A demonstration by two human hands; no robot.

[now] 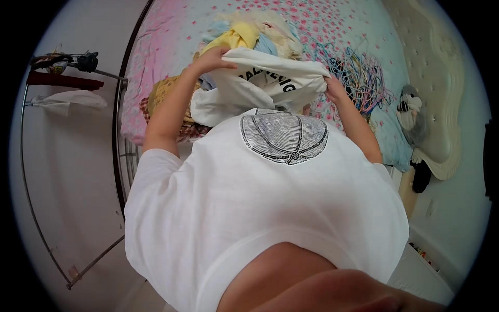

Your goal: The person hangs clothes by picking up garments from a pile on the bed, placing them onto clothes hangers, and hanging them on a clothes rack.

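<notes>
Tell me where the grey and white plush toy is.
In the head view, the plush toy lies at the right side of the bed, beside the headboard, right of the colourful tangle.

Bare bed [176,31] lies open at the far left. The clothes pile [260,28] and tangled cords [361,78] block the middle and right.

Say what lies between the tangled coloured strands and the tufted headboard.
A grey-and-white plush toy lies between the tangled coloured strands and the tufted headboard, close to the headboard, as the head view shows.
</notes>
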